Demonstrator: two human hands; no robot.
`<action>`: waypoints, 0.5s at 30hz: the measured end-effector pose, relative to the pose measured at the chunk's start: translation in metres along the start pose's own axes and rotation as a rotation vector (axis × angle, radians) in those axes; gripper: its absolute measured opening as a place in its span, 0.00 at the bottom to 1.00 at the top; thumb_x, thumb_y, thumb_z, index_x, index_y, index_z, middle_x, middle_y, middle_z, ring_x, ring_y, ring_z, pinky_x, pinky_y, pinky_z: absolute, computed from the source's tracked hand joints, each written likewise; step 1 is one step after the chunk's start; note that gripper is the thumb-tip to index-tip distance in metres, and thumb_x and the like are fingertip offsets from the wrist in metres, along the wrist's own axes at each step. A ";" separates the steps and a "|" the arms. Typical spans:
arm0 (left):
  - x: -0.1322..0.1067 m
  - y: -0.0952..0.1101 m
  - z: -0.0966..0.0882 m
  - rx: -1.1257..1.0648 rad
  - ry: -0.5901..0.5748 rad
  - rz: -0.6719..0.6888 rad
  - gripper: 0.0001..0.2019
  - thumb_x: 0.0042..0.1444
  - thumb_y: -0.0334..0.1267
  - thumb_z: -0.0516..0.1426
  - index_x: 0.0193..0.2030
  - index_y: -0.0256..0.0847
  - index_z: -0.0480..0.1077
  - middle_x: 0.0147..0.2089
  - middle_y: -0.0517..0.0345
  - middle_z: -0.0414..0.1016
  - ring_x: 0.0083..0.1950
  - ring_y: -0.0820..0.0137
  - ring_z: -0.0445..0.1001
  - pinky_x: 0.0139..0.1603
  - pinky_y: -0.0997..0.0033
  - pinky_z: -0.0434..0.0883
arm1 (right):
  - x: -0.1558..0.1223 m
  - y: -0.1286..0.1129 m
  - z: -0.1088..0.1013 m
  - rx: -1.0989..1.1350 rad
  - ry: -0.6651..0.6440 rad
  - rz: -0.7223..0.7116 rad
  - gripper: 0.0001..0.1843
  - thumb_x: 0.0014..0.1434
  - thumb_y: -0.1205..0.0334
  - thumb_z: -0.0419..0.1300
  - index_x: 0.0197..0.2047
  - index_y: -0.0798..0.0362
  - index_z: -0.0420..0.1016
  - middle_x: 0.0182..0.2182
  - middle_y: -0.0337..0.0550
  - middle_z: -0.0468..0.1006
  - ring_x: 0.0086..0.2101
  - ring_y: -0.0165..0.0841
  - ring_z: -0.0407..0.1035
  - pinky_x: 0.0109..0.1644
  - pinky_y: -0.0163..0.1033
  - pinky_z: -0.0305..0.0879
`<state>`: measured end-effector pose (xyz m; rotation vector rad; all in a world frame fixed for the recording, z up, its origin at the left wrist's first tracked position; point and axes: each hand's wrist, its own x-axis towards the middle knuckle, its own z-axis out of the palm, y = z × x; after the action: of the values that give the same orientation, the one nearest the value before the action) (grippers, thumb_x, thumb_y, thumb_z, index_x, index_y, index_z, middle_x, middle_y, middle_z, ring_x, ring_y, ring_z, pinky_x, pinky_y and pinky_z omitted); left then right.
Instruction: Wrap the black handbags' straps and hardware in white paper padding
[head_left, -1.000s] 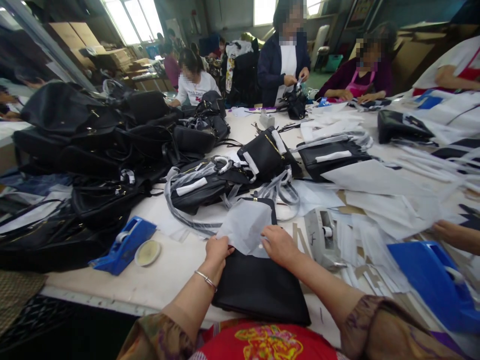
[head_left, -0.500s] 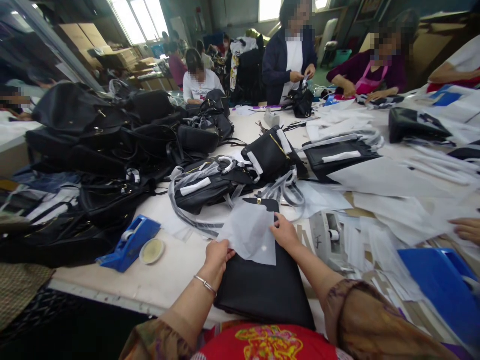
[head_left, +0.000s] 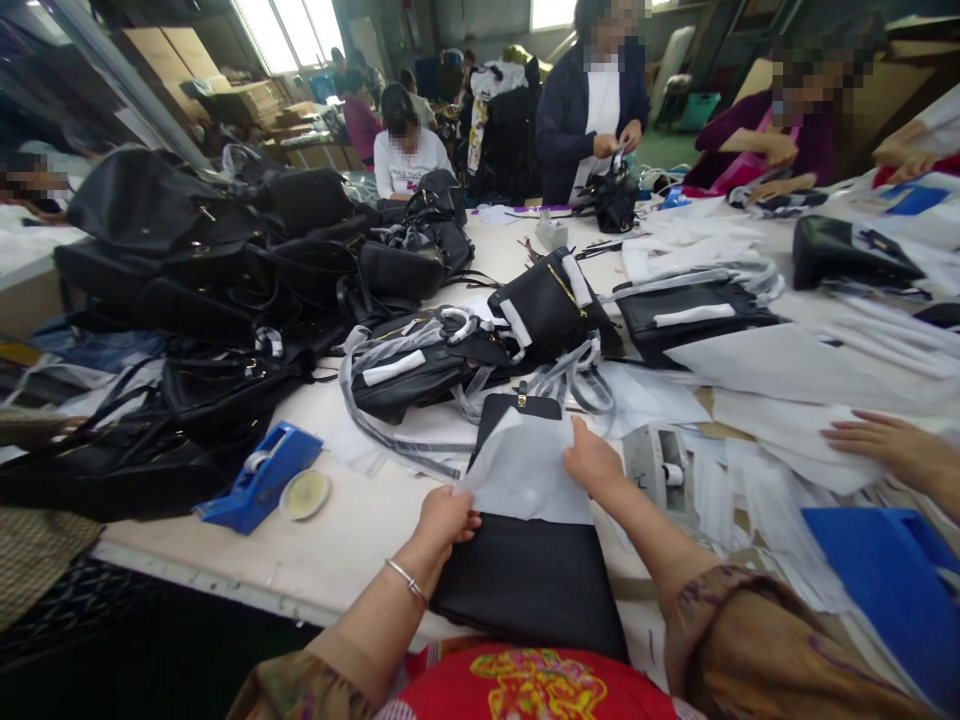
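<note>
Your bench (head_left: pixel 352 520) is the big item, runs well back from you. Heaped black bags (head_left: pixel 210 220) fill its left side. Loose white sheets (head_left: pixel 772 350) spread over its right side. Your black bag (head_left: pixel 532 580) lies flat at the middle of the near edge, bottom end against your red apron (head_left: pixel 525 690), top end toward the far edge. One white sheet (head_left: pixel 529 465) lies across the bag's upper half, lower part of the bag bare. Blue dispenser (head_left: pixel 862 570) sits near the bench's near right corner, second blue dispenser (head_left: pixel 262 478) near the front left edge. Grey dispenser (head_left: pixel 649 470) stands just right of the bag. Your left hand (head_left: pixel 446 515) is pinched on the sheet's left edge; your right hand (head_left: pixel 592 458) is pinched on its right edge, high up. Co-worker's hand (head_left: pixel 874 440) is on loose sheets, right side. Round dish (head_left: pixel 304 495) is just beside the left dispenser. Gold clasp (head_left: pixel 522 400) shows at the bag's top end, clear of the sheet.
</note>
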<state>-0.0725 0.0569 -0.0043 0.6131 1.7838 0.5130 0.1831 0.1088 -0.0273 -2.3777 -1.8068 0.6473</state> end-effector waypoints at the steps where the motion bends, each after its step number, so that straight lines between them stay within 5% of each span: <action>1: 0.001 -0.001 0.001 0.024 -0.003 -0.004 0.07 0.53 0.32 0.57 0.39 0.35 0.68 0.31 0.51 0.76 0.24 0.71 0.75 0.19 0.78 0.68 | -0.003 -0.002 -0.004 -0.064 0.008 -0.030 0.35 0.58 0.69 0.50 0.68 0.57 0.53 0.47 0.60 0.75 0.43 0.48 0.72 0.43 0.46 0.64; 5: 0.005 -0.005 0.004 0.088 -0.006 -0.008 0.08 0.53 0.33 0.56 0.40 0.36 0.68 0.34 0.50 0.77 0.26 0.71 0.76 0.19 0.79 0.67 | -0.017 -0.021 -0.017 -0.300 0.136 -0.255 0.22 0.61 0.70 0.47 0.56 0.61 0.71 0.52 0.65 0.71 0.51 0.51 0.67 0.49 0.51 0.61; 9: 0.007 -0.007 0.003 0.120 -0.028 -0.009 0.08 0.53 0.33 0.55 0.41 0.36 0.67 0.36 0.49 0.78 0.27 0.71 0.76 0.20 0.79 0.68 | -0.032 -0.042 -0.015 -0.368 -0.094 -0.435 0.17 0.63 0.62 0.51 0.38 0.59 0.80 0.40 0.61 0.78 0.45 0.49 0.70 0.49 0.50 0.62; 11: 0.007 -0.008 0.002 0.132 -0.036 -0.009 0.08 0.54 0.34 0.55 0.40 0.36 0.67 0.36 0.48 0.78 0.27 0.71 0.77 0.20 0.78 0.69 | -0.036 -0.049 -0.008 -0.326 -0.156 -0.462 0.20 0.64 0.53 0.52 0.40 0.58 0.81 0.39 0.59 0.79 0.43 0.47 0.71 0.49 0.48 0.63; 15: 0.007 -0.009 0.002 0.158 -0.062 -0.017 0.06 0.54 0.34 0.55 0.39 0.36 0.67 0.36 0.48 0.79 0.26 0.71 0.76 0.20 0.78 0.68 | -0.031 -0.064 0.007 -0.213 -0.043 -0.531 0.23 0.64 0.49 0.52 0.54 0.55 0.74 0.52 0.57 0.75 0.52 0.48 0.66 0.55 0.47 0.60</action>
<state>-0.0734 0.0548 -0.0159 0.7152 1.7801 0.3399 0.1160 0.0974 -0.0042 -1.8540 -2.4889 0.4584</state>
